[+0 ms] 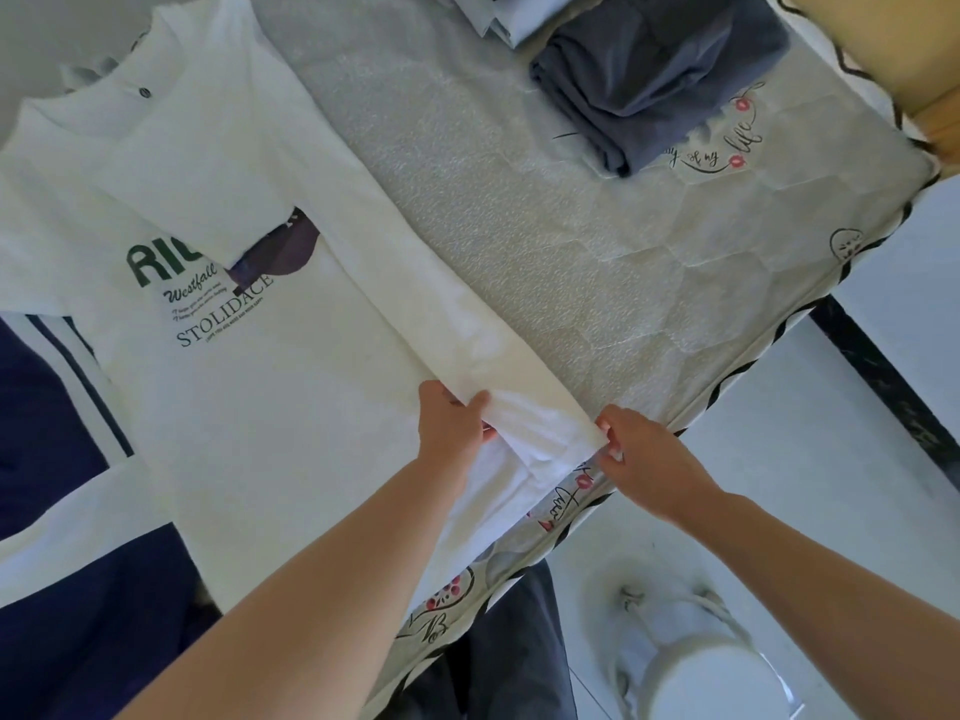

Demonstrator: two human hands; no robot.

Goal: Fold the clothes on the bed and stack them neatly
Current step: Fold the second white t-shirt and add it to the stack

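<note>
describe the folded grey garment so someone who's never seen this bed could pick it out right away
Start at the bed with its pale quilted cover and look to its far right corner, away from both hands. There the folded grey garment lies by itself as a compact slate-blue bundle. Unlike the white printed t-shirt spread flat on the left, it is dark, plain and already folded.

Open mattress [519, 210] lies right of the white shirt [234, 356] — bare up to the folded grey pile [654, 70] at the far corner. Left, navy clothes [62, 589] crowd the shirt's edge — little room there.
</note>
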